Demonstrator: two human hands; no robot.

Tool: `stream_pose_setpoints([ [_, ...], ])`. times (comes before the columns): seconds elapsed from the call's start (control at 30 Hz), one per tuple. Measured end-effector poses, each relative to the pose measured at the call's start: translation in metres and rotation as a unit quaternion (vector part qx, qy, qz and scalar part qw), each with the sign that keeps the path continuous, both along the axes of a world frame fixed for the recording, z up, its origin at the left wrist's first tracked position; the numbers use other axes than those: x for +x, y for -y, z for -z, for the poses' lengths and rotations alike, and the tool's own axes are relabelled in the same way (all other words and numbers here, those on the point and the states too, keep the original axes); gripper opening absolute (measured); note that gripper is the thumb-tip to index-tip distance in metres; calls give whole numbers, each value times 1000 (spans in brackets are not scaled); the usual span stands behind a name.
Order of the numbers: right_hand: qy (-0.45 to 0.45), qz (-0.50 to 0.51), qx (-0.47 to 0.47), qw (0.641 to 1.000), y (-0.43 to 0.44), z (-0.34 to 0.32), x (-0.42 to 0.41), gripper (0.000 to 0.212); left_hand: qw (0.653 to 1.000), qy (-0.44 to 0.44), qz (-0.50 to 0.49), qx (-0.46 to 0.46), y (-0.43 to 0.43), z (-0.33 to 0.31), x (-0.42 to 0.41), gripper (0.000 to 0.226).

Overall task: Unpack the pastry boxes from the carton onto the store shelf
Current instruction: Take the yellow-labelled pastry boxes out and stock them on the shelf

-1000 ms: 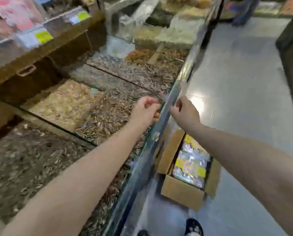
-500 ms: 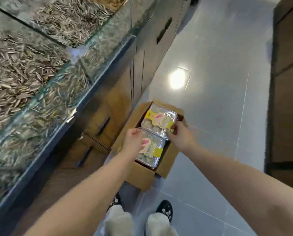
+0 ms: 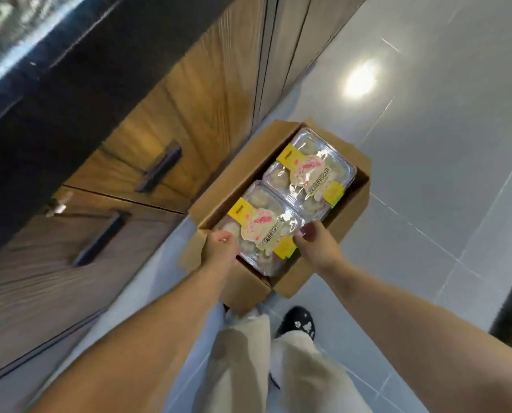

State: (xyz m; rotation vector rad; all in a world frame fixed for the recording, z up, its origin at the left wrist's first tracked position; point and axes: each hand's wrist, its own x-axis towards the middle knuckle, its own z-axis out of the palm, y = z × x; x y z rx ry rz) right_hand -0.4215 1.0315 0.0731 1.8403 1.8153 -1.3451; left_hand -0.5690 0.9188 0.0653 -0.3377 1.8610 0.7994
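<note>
An open brown carton (image 3: pixel 350 210) stands on the grey tiled floor beside the counter. Two clear plastic pastry boxes with yellow and pink labels lie side by side in it. The far pastry box (image 3: pixel 311 171) lies untouched. The near pastry box (image 3: pixel 263 231) is gripped from both sides: my left hand (image 3: pixel 220 248) holds its left edge and my right hand (image 3: pixel 315 244) holds its right edge. Its near end sits slightly raised above the carton's rim.
Wooden cabinet fronts with dark handles (image 3: pixel 159 165) run along the left, under a dark counter edge and a glass display (image 3: pixel 7 40). My legs and a black shoe (image 3: pixel 298 321) stand just behind the carton. Grey floor tiles (image 3: pixel 427 144) stretch to the right.
The view dropped from the seed display down to the carton. Both hands came down from the counter edge and took hold of the near pastry box on either side.
</note>
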Motion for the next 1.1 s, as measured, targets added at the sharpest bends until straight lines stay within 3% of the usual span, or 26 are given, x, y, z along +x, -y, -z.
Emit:
stream_pose_setpoints([
  [0.17,36,4,-51,998,-12,71,10,25,998,33,-27,-35,-2,52,20,16],
  [0.33,40,146,-134,979,-18,124,14,14,993,38,-45,-100,7,125,48,52],
  [0.5,23,226,-197,954,-29,142,13,19,986,37,-106,-124,-14,124,65,72],
  [0.6,39,249,-221,942,-35,149,13,4,980,33,-149,-131,-20,138,73,77],
  [0.77,33,274,-274,921,-37,156,11,8,967,40,-222,-118,-21,155,81,93],
  [0.93,26,239,-268,933,-28,163,14,18,974,-32,-201,-103,-8,166,90,74],
  [1.03,30,210,-232,949,-17,163,21,43,970,-38,-239,-34,5,160,97,45],
  [1.1,32,195,-228,953,-12,159,25,45,959,-14,-281,26,15,155,101,33],
])
